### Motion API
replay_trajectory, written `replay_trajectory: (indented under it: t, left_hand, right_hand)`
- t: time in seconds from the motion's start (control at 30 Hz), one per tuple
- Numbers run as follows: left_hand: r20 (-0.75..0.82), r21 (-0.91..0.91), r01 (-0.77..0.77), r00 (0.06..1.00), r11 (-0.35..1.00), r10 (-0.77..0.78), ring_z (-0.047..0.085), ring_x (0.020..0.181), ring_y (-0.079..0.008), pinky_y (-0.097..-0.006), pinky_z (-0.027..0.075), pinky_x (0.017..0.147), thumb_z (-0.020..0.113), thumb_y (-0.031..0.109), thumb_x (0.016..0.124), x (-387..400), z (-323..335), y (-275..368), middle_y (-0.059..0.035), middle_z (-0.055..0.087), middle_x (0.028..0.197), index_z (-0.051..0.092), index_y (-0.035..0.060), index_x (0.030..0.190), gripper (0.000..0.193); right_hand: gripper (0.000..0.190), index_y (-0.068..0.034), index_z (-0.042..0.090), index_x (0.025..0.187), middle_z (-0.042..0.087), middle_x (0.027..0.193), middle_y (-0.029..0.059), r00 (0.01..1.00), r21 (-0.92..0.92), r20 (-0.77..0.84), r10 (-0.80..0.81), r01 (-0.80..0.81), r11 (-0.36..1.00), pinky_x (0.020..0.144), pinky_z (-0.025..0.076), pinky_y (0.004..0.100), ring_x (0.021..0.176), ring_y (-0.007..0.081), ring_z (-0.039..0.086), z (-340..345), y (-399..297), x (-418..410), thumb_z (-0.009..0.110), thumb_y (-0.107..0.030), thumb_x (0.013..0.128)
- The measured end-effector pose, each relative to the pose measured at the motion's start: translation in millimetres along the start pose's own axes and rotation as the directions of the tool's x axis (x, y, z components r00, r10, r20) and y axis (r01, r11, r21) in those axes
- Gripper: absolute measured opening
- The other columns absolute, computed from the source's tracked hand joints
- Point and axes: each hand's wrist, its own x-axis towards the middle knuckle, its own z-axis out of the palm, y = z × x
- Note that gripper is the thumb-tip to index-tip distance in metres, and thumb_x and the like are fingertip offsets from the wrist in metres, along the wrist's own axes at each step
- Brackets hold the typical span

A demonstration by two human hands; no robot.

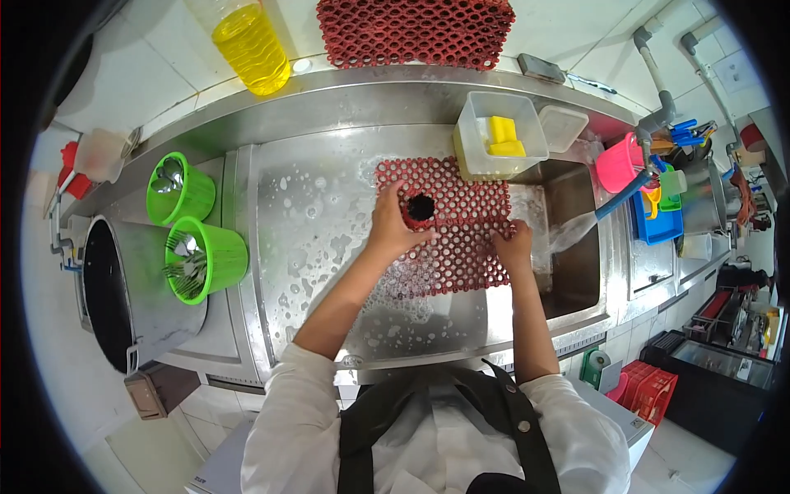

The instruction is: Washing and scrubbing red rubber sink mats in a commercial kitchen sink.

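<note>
A red perforated mat lies flat on the wet steel counter, with foam on its near left part. My left hand curves around a small round brush-like thing with a black centre and a reddish side, over the mat's left half. Its exact kind is hard to tell. At the mat's right edge, my right hand pinches the mat between thumb and fingers.
Beyond the mat stands a clear plastic tub with yellow sponges. Water runs from a blue hose into the sink basin at right. Green baskets of cutlery and a large pot stand left. Another red mat leans behind.
</note>
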Motion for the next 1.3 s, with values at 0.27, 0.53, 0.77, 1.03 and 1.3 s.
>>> replay_trajectory:
  t: [0.27, 0.53, 0.77, 1.03, 1.3]
  left_hand:
    - [-0.260, -0.189, 0.258, 0.918, 0.948, -0.301, 0.055, 0.085, -0.0204, -0.0308, 0.045, 0.075, 0.076, 0.006, 0.056, -27.6, -35.3, -34.7, -0.0125, 0.056, 0.090, 0.040, 0.0008, 0.114, 0.068]
    - [-0.556, 0.369, 0.079, 0.817, 0.926, 0.152, 0.045, 0.102, -0.0345, -0.0442, 0.029, 0.093, 0.066, 0.014, 0.065, -50.3, -36.3, 13.1, -0.0176, 0.047, 0.109, 0.037, -0.0031, 0.117, 0.062]
    - [0.312, 0.040, -0.383, 0.882, 0.923, 0.352, 0.047, 0.104, -0.0254, -0.0392, 0.034, 0.091, 0.056, 0.014, 0.076, 8.2, 81.3, 68.6, -0.0075, 0.053, 0.108, 0.054, 0.0065, 0.105, 0.030]
    - [0.683, -0.037, -0.723, 0.485, 0.690, 0.546, 0.035, 0.121, -0.0189, -0.0358, 0.023, 0.102, 0.045, 0.027, 0.085, 56.0, 151.5, 43.6, -0.0049, 0.045, 0.125, 0.052, 0.0101, 0.113, 0.034]
    - [0.699, 0.216, -0.721, 0.585, 0.658, 0.412, 0.037, 0.119, -0.0146, -0.0311, 0.026, 0.099, 0.040, 0.036, 0.086, 72.6, 151.5, 43.1, -0.0020, 0.045, 0.126, 0.049, 0.0127, 0.119, 0.041]
  right_hand:
    - [0.061, 0.004, 0.049, 0.105, 0.051, 0.102, 0.0230, 0.994, -0.141, -0.053, 0.098, -0.105, 0.984, 0.085, 0.040, 0.0388, 0.099, 0.0341, 0.049, -10.3, 11.0, -8.3, 0.073, -0.026, 0.058]
    - [0.048, 0.003, 0.057, 0.087, 0.061, 0.077, 0.0142, 0.901, -0.160, 0.249, 0.355, -0.323, 0.933, 0.068, 0.046, 0.0320, 0.073, 0.0250, 0.060, -26.0, 7.7, 4.7, 0.075, -0.030, 0.056]
    - [0.017, -0.001, 0.062, 0.082, 0.058, 0.065, 0.0009, 0.917, 0.164, 0.349, 0.194, -0.264, 0.951, 0.051, 0.040, 0.0253, 0.053, 0.0103, 0.049, -21.2, 29.5, -4.1, 0.063, -0.014, 0.072]
    - [0.016, -0.005, 0.059, 0.078, 0.053, 0.061, -0.0004, 0.722, 0.236, 0.635, 0.273, -0.518, 0.822, 0.044, 0.037, 0.0244, 0.048, 0.0086, 0.045, -25.2, 9.0, -30.8, 0.065, -0.020, 0.074]
    - [0.020, 0.001, 0.057, 0.079, 0.053, 0.061, 0.0051, 0.819, 0.285, 0.521, 0.239, -0.431, 0.856, 0.049, 0.042, 0.0302, 0.051, 0.0142, 0.048, -29.1, 24.7, -48.1, 0.061, -0.018, 0.075]
